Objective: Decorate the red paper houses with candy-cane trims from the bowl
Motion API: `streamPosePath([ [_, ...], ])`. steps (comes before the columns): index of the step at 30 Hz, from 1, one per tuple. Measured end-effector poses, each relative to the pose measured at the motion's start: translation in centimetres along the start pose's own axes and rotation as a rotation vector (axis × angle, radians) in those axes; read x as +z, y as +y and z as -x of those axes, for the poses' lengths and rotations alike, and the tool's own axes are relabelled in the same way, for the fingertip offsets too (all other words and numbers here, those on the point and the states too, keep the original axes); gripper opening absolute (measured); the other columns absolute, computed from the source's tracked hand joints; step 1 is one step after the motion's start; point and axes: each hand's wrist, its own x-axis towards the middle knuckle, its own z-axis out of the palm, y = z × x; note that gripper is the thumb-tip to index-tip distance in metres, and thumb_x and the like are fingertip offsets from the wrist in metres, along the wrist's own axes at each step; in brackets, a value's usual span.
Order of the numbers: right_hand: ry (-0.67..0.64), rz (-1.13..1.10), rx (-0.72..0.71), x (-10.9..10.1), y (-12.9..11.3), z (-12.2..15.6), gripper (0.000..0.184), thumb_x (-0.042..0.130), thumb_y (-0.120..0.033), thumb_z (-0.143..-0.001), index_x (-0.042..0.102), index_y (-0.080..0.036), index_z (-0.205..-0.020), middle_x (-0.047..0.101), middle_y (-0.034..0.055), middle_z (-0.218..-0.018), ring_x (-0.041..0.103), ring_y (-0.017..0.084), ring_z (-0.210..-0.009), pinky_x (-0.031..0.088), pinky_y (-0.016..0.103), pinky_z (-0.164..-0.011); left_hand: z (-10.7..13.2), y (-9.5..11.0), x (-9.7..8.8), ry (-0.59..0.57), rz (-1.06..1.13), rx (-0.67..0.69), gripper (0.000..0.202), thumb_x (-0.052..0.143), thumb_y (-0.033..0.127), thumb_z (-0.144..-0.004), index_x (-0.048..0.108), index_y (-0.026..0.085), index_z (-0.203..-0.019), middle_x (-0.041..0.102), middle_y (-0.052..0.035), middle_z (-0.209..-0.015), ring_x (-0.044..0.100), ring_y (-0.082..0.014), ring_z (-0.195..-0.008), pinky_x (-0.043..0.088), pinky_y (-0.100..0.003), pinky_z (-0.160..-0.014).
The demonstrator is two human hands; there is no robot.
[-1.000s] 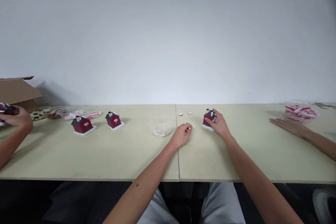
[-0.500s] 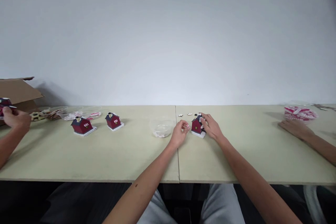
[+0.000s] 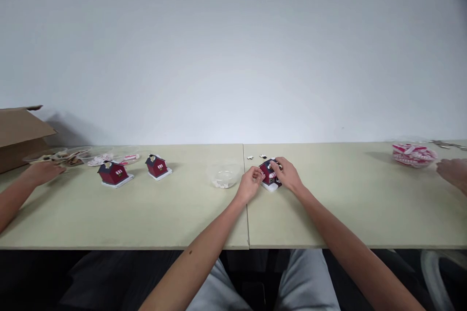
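Observation:
A small red model house with a dark blue roof (image 3: 269, 176) stands on the pale green table (image 3: 182, 214), just right of the seam between the two tabletops. My right hand (image 3: 286, 175) is wrapped round its right side and roof. My left hand (image 3: 250, 185) is closed in a pinch against the house's left side, with a small white piece at its fingertips. Two tiny white pieces (image 3: 255, 157) lie on the table just behind the house. A clear plastic bowl (image 3: 224, 176) with a few white bits sits to the left of my left hand.
Two more red houses (image 3: 114, 174) (image 3: 157, 166) stand at the left. Clear dishes of small parts (image 3: 95, 157) and a cardboard box (image 3: 18, 136) sit far left, by another person's hand (image 3: 44, 171). A bowl of red-and-white pieces (image 3: 413, 154) sits far right, near a second person's hand (image 3: 452, 171).
My right hand has slid the house leftward to meet my left hand. The person at the left has put down a house and reached to the dishes. The hand at the right has drawn back.

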Motion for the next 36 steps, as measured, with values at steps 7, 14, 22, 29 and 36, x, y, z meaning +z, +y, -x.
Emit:
streamPosePath([
  [7, -0.009, 0.038, 0.009, -0.4, -0.7, 0.3, 0.048, 0.034, -0.060, -0.100, 0.065, -0.024, -0.098, 0.072, 0.0081, -0.102, 0.065, 0.025, -0.092, 0.047, 0.034, -0.076, 0.0, 0.4, 0.1, 0.056, -0.013, -0.019, 0.008, 0.062, 0.025, -0.087, 0.058, 0.018, -0.090, 0.067, -0.0013, -0.079, 0.064, -0.0150, -0.077, 0.050, -0.026, -0.074],
  [14, -0.011, 0.070, 0.031, -0.5, -1.1, 0.3, 0.047, 0.034, -0.059, -0.101, 0.066, -0.025, -0.102, 0.072, 0.0079, -0.106, 0.066, 0.025, -0.093, 0.047, 0.034, -0.076, -0.1, 0.8, -0.4, 0.073, -0.118, 0.010, 0.008, 0.060, 0.016, -0.081, 0.063, 0.019, -0.089, 0.069, -0.0014, -0.082, 0.063, -0.0154, -0.076, 0.049, -0.027, -0.075],
  [22, -0.010, 0.080, 0.014, -0.6, -1.1, 0.2, 0.046, 0.034, -0.059, -0.101, 0.065, -0.024, -0.101, 0.070, 0.0084, -0.107, 0.065, 0.024, -0.095, 0.047, 0.034, -0.076, -0.1, 1.0, -0.5, 0.070, -0.172, 0.018, 0.010, 0.062, 0.024, -0.082, 0.066, 0.018, -0.088, 0.069, -0.0024, -0.081, 0.061, -0.0159, -0.073, 0.049, -0.028, -0.073],
  [29, 0.008, 0.072, 0.005, -0.5, -0.9, 0.3, 0.044, 0.036, -0.058, -0.100, 0.064, -0.024, -0.098, 0.068, 0.0084, -0.104, 0.063, 0.024, -0.093, 0.047, 0.033, -0.075, -0.2, 0.6, -0.6, 0.074, -0.141, 0.036, 0.014, 0.065, 0.032, -0.085, 0.066, 0.018, -0.090, 0.071, -0.0032, -0.085, 0.063, -0.0167, -0.076, 0.050, -0.029, -0.075],
  [36, 0.006, -0.011, 0.009, -0.5, -1.0, 0.4, 0.044, 0.039, -0.059, -0.098, 0.064, -0.024, -0.098, 0.067, 0.0092, -0.104, 0.062, 0.025, -0.093, 0.048, 0.035, -0.080, -0.2, 0.4, -0.5, 0.056, -0.086, 0.041, 0.017, 0.066, 0.036, -0.084, 0.063, 0.019, -0.085, 0.068, -0.0014, -0.081, 0.061, -0.0165, -0.076, 0.048, -0.029, -0.075],
])
